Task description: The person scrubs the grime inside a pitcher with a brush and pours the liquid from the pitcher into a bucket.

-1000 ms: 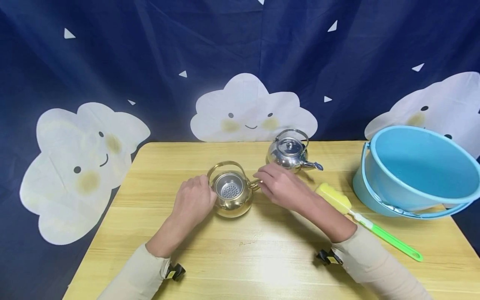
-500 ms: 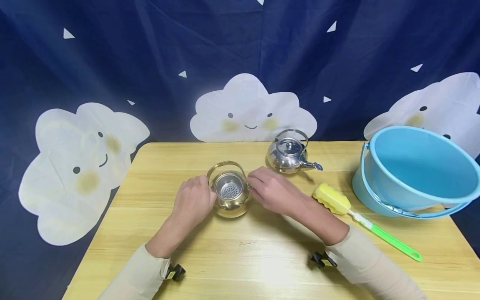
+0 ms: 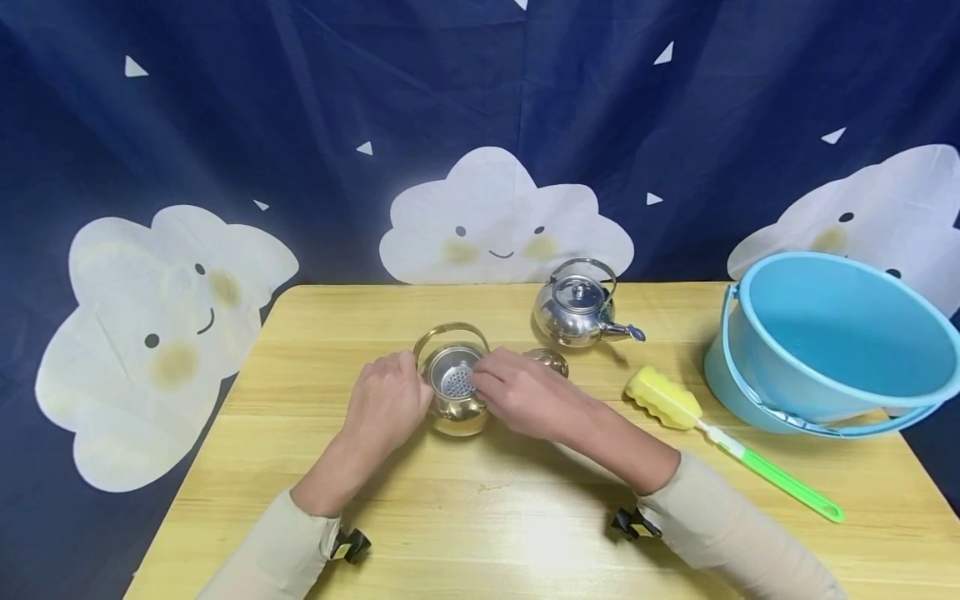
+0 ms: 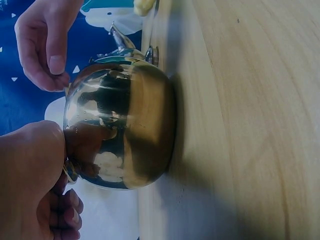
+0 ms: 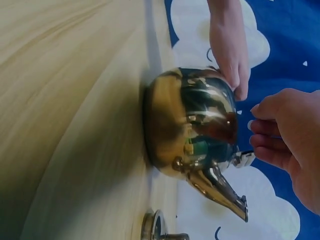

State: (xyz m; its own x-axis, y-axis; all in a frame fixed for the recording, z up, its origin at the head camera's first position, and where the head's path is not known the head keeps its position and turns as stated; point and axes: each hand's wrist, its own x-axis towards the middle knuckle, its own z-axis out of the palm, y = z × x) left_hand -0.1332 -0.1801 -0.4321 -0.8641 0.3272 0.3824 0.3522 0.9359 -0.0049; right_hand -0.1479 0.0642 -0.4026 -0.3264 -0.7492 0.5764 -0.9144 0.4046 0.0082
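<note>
The golden kettle [image 3: 459,417] stands mid-desk [image 3: 420,508], lid [image 3: 549,361] already off to its right, strainer [image 3: 456,382] still seated, barring the inside. The left hand [image 3: 390,396] grips it by the handle [image 3: 452,326]; the right hand [image 3: 525,393] hangs over its mouth, fingers loosely bent, seemingly holding nothing. Silver kettle [image 3: 572,321], yellow brush [image 3: 663,398] and blue bucket [image 3: 780,371] stand farther right, unobstructing.

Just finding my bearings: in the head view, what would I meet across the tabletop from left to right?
Left hand, gold-coloured teapot, silver-coloured teapot, brush's yellow sponge head, blue bucket.
</note>
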